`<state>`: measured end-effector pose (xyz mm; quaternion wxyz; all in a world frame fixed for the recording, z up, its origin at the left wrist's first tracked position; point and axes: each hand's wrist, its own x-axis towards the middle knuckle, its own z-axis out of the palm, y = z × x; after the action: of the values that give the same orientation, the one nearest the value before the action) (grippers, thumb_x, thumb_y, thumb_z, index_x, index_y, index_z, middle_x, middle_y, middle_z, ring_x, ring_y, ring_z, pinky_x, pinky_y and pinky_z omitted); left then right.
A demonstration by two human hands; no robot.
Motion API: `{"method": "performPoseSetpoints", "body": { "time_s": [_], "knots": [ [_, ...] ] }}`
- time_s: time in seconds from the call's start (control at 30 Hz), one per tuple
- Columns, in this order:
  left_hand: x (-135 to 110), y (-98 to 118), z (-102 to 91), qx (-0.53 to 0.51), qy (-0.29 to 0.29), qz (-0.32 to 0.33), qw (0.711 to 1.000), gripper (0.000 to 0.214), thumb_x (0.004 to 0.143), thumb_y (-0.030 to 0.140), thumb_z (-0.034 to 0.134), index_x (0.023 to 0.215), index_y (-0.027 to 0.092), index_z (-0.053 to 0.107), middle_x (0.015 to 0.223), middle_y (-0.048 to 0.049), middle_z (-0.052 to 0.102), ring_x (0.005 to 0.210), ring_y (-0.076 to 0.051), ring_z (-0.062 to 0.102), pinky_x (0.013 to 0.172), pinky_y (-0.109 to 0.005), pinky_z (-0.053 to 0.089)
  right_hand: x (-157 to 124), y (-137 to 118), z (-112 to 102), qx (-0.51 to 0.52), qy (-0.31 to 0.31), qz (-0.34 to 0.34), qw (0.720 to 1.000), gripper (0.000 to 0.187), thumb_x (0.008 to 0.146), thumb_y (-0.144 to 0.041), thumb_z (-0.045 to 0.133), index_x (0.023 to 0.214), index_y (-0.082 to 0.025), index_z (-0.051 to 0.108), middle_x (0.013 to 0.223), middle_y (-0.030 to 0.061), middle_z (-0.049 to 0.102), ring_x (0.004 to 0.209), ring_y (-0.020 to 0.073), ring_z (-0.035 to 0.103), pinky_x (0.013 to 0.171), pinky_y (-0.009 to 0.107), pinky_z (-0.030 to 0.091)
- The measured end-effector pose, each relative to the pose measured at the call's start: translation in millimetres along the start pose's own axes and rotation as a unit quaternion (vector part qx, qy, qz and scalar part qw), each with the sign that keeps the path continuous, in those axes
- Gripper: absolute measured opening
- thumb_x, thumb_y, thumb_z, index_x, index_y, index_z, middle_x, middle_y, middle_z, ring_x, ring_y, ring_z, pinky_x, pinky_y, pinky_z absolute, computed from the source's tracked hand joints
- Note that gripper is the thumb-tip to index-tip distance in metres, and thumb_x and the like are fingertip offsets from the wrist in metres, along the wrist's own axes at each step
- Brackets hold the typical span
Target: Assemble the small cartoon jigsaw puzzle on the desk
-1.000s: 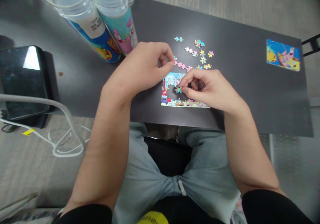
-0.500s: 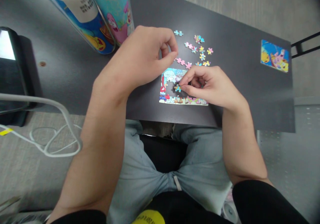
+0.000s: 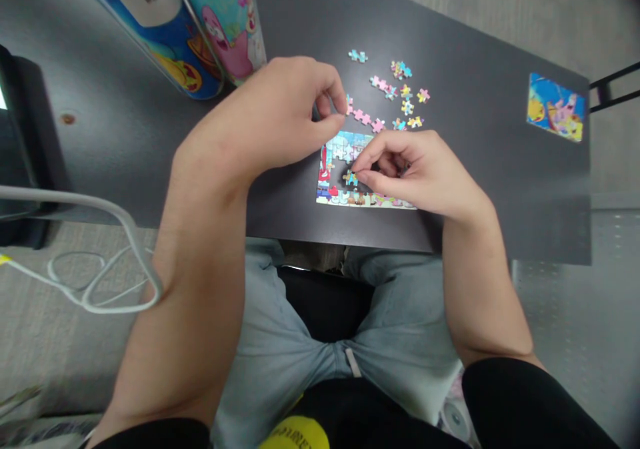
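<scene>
jigsaw (image 3: 357, 199) near the front edge of the bench (image 3: 480, 102): visible border joined, interior partly open; one side hidden by the right hand (image 3: 417, 169). right grip: thumb and finger pinching a small piece (image 3: 351, 177) over the gap. left hand (image 3: 305, 112) beside the pink strip (image 3: 363, 117); whether its grip holds anything cannot be told. judged outstanding: loose pieces (image 3: 407, 107) toward the back edge, unplaced.

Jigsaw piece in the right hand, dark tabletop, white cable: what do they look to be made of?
Jigsaw piece: probably printed cardboard, from its thin, interlocking shape and coloured print; finish unclear.
Dark tabletop: perhaps laminate or painted metal, satin, as it shows only a soft sheen.
White cable: likely a smooth plastic or rubber sheath, given its even, rounded bends.
</scene>
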<state>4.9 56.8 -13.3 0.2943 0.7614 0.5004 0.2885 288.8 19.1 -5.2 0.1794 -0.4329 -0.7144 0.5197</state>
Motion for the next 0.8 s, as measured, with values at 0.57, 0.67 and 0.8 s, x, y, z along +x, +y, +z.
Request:
{"method": "performPoseSetpoints", "body": {
  "time_s": [0.57, 0.67, 0.8],
  "knots": [
    [1, -31, 7.5, -0.049, -0.023, 0.008, 0.998, 0.019, 0.082, 0.025, 0.099, 0.096, 0.032, 0.089, 0.078, 0.0018, 0.071, 0.081, -0.026, 0.069, 0.084, -0.041, 0.060, 3, 10, -1, -0.035, 0.031, -0.034, 0.998, 0.024, 0.098, -0.037, 0.111, 0.112, -0.035, 0.091, 0.087, 0.0048, 0.076, 0.080, 0.0273, 0.056, 0.069, 0.050, 0.055],
    [-5, -9, -1.4, -0.033, -0.044, -0.047, 0.997, 0.015, 0.089, 0.031, 0.096, 0.099, 0.031, 0.085, 0.080, 0.0003, 0.071, 0.084, -0.027, 0.068, 0.093, -0.043, 0.062, 5, 11, -1, -0.066, 0.069, -0.075, 0.993, 0.025, 0.095, -0.036, 0.111, 0.108, -0.037, 0.089, 0.098, 0.0050, 0.084, 0.076, 0.0267, 0.056, 0.067, 0.051, 0.055],
    [-12, 8, -9.1, 0.003, -0.084, -0.073, 0.994, 0.015, 0.102, 0.046, 0.082, 0.110, 0.034, 0.083, 0.088, -0.0023, 0.076, 0.093, -0.030, 0.070, 0.099, -0.046, 0.062, 6, 13, -2, -0.133, 0.096, -0.132, 0.978, 0.023, 0.091, -0.031, 0.107, 0.103, -0.038, 0.090, 0.099, 0.0044, 0.081, 0.073, 0.0275, 0.057, 0.066, 0.052, 0.054]
  ]
}}
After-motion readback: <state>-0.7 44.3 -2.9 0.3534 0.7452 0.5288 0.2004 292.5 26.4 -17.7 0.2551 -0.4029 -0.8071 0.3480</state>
